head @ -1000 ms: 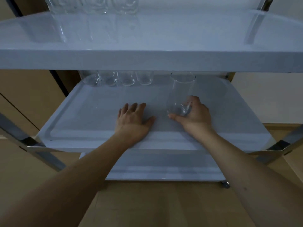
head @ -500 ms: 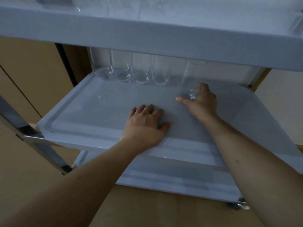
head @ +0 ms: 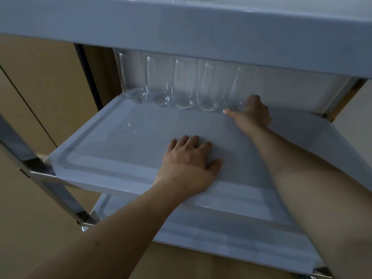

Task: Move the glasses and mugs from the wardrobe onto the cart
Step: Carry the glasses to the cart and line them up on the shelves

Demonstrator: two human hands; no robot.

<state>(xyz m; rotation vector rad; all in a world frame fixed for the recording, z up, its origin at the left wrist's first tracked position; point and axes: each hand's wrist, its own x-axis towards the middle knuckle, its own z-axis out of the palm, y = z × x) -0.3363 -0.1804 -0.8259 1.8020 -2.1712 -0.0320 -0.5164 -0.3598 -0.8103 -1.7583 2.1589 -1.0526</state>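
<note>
A white cart's middle shelf [head: 112,141] fills the view. Along its back edge stands a row of several clear tall glasses [head: 183,87]. My right hand [head: 251,115] grips the base of the rightmost glass [head: 241,85], which stands upright at the row's right end beside the others. My left hand [head: 189,164] rests flat, palm down, on the shelf near its front edge, holding nothing. More glass bases show on the top shelf [head: 181,27] at the upper edge of the view.
The cart's lower shelf [head: 231,234] lies below. Chrome frame legs [head: 40,178] run down the left side, and another is at the back right [head: 338,97]. Wooden floor and beige panels surround the cart.
My right hand has carried the glass from the shelf's middle back to the right end of the row. My view has dropped lower and closer; the left hand stays flat.
</note>
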